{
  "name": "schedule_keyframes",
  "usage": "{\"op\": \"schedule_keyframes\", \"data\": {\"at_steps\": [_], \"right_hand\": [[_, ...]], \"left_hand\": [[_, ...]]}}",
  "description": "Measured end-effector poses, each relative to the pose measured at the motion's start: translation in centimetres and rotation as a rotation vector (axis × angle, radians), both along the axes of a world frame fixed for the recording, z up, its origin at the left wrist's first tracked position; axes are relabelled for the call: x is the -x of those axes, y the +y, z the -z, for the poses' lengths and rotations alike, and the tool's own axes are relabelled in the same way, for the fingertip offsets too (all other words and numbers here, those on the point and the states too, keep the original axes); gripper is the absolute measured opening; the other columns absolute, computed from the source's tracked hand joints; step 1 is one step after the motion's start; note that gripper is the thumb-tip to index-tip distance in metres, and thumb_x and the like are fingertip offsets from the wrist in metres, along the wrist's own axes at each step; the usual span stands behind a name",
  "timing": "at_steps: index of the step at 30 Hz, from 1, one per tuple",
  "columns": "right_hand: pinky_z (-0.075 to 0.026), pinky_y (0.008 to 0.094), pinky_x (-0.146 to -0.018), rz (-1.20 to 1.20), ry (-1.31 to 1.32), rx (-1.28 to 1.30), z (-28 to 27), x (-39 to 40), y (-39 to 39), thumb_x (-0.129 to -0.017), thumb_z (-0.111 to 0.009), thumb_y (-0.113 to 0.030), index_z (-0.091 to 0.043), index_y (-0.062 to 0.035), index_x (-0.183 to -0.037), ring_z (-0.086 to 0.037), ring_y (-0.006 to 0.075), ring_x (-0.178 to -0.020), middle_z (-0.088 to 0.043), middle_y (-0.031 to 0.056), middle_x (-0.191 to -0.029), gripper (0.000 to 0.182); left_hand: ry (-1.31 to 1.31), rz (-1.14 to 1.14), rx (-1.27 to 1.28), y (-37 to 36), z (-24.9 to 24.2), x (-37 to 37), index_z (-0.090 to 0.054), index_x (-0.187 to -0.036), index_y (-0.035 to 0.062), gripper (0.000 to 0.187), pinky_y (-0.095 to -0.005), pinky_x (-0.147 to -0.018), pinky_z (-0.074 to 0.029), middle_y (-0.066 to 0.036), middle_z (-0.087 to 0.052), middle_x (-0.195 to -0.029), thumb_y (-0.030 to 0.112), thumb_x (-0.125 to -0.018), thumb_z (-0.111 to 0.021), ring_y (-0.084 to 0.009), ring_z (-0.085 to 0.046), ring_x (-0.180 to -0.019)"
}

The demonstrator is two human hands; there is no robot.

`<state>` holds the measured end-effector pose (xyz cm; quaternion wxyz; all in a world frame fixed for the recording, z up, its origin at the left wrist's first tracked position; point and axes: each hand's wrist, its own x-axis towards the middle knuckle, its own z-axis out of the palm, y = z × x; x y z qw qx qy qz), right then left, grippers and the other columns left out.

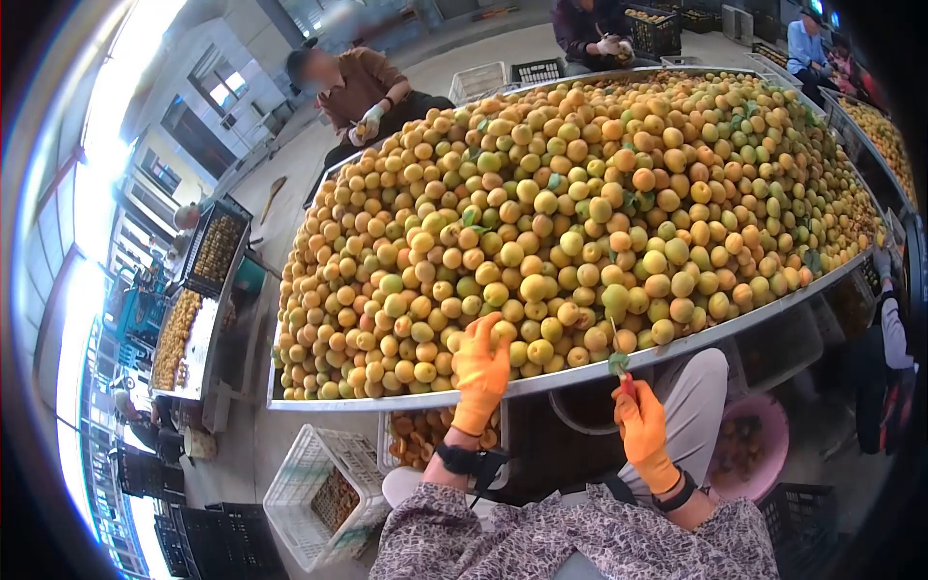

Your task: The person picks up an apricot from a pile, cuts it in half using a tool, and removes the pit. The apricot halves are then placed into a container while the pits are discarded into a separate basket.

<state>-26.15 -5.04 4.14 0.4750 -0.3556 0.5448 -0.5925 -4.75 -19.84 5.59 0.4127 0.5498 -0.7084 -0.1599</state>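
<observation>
A large pile of yellow-orange apricots fills a metal-edged table in front of me. My left hand, in an orange glove, reaches over the near edge into the fruit. Its fingers curl at an apricot, with the fingertips partly hidden. My right hand, gloved alike, is closed around the red handle of a small knife. The thin blade points up toward the pile, and a green leaf is at its base.
Below the table edge stand a white crate, a crate of halved apricots and a pink basin. Across the table sit a person in brown and a person in dark clothes. Another person's sleeve shows at right.
</observation>
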Motion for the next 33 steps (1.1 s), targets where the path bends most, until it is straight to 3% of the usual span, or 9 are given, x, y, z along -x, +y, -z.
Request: {"op": "schedule_keyframes", "data": {"at_steps": [3, 7, 11, 13, 15, 17, 21, 31, 33], "right_hand": [[-0.038, 0.0224, -0.055, -0.041, -0.010, -0.001, -0.6, 0.2, 1.2, -0.096, -0.058, -0.018, -0.059, 0.0004, -0.097, -0.045, 0.0056, -0.061, -0.052, -0.0014, -0.068, 0.019], [-0.042, 0.0243, -0.057, -0.125, 0.056, -0.070, -0.5, 0.6, 2.4, -0.094, -0.060, -0.019, -0.060, 0.0009, -0.096, -0.050, 0.0073, -0.060, -0.056, 0.0013, -0.069, 0.020], [-0.036, 0.0222, -0.052, -0.132, -0.074, -0.108, -2.1, 1.3, 2.8, -0.095, -0.058, -0.024, -0.059, 0.0003, -0.099, -0.045, 0.0048, -0.056, -0.053, -0.0010, -0.066, 0.024], [-0.029, 0.0202, -0.047, -0.147, -0.149, -0.091, -3.2, 1.6, 2.5, -0.097, -0.055, -0.028, -0.058, -0.0010, -0.099, -0.038, 0.0031, -0.053, -0.050, -0.0022, -0.065, 0.027], [-0.024, 0.0193, -0.044, -0.166, -0.272, -0.078, -4.4, 1.6, 2.0, -0.099, -0.053, -0.032, -0.056, -0.0019, -0.099, -0.034, 0.0026, -0.050, -0.047, -0.0025, -0.065, 0.030], [-0.021, 0.0188, -0.042, -0.204, -0.277, -0.074, -5.6, 0.8, 1.1, -0.099, -0.052, -0.037, -0.055, -0.0024, -0.098, -0.031, 0.0024, -0.049, -0.045, -0.0028, -0.064, 0.035], [-0.020, 0.0194, -0.043, -0.390, -0.353, -0.085, -8.3, -1.8, 0.2, -0.099, -0.051, -0.043, -0.054, -0.0022, -0.096, -0.030, 0.0027, -0.048, -0.041, -0.0034, -0.062, 0.041], [-0.021, 0.0202, -0.045, -0.678, -0.132, 0.028, -8.8, -7.5, 0.6, -0.095, -0.050, -0.055, -0.055, -0.0032, -0.089, -0.031, 0.0029, -0.050, -0.041, -0.0048, -0.061, 0.052], [-0.029, 0.0231, -0.050, -0.665, -0.034, 0.052, -9.0, -7.7, 0.7, -0.100, -0.050, -0.042, -0.056, -0.0019, -0.088, -0.037, 0.0057, -0.055, -0.045, -0.0018, -0.061, 0.042]], "left_hand": [[-0.023, 0.100, 0.020, -3.6, 0.2, 3.1, -0.059, -0.121, 0.0125, 0.037, -0.0425, -0.084, -0.049, -0.014, -0.062, -0.109, 0.011, -0.084, -0.065, -0.0351, -0.058, -0.100], [-0.428, 0.023, -0.113, -7.4, 1.1, 6.1, -0.055, -0.125, 0.0187, 0.049, -0.0438, -0.083, -0.049, -0.013, -0.058, -0.113, 0.025, -0.079, -0.072, -0.0348, -0.059, -0.100], [-0.334, 0.063, -0.167, -7.6, 1.1, 5.7, -0.053, -0.123, 0.0149, 0.047, -0.0406, -0.082, -0.051, -0.014, -0.058, -0.109, 0.016, -0.080, -0.072, -0.0311, -0.061, -0.098], [0.691, 0.335, -0.436, -6.5, 1.2, 4.4, -0.048, -0.126, 0.0109, 0.048, -0.0380, -0.084, -0.052, -0.011, -0.057, -0.112, 0.007, -0.083, -0.069, -0.0266, -0.062, -0.098], [1.114, 0.501, -0.558, -3.0, -1.3, 3.4, -0.041, -0.133, 0.0078, 0.050, -0.0388, -0.094, -0.052, -0.010, -0.057, -0.111, 0.008, -0.088, -0.065, -0.0239, -0.061, -0.104], [1.433, 0.645, -0.652, 0.3, -2.7, 2.3, -0.042, -0.131, 0.0077, 0.048, -0.0368, -0.090, -0.053, -0.010, -0.058, -0.111, 0.015, -0.090, -0.066, -0.0232, -0.062, -0.101], [1.632, 0.693, -0.780, 6.3, -3.4, 0.2, -0.048, -0.126, 0.0093, 0.047, -0.0342, -0.082, -0.051, -0.009, -0.060, -0.109, 0.042, -0.094, -0.060, -0.0222, -0.062, -0.093], [1.541, 0.417, -0.738, 12.7, -5.5, -1.3, -0.049, -0.121, 0.0088, 0.060, -0.0272, -0.061, -0.045, -0.007, -0.054, -0.093, 0.061, -0.091, -0.051, -0.0166, -0.054, -0.076], [1.416, 0.347, -0.672, 13.3, -6.2, -1.6, -0.049, -0.119, 0.0084, 0.058, -0.0244, -0.061, -0.043, -0.005, -0.053, -0.091, 0.060, -0.093, -0.049, -0.0135, -0.051, -0.073]]}}
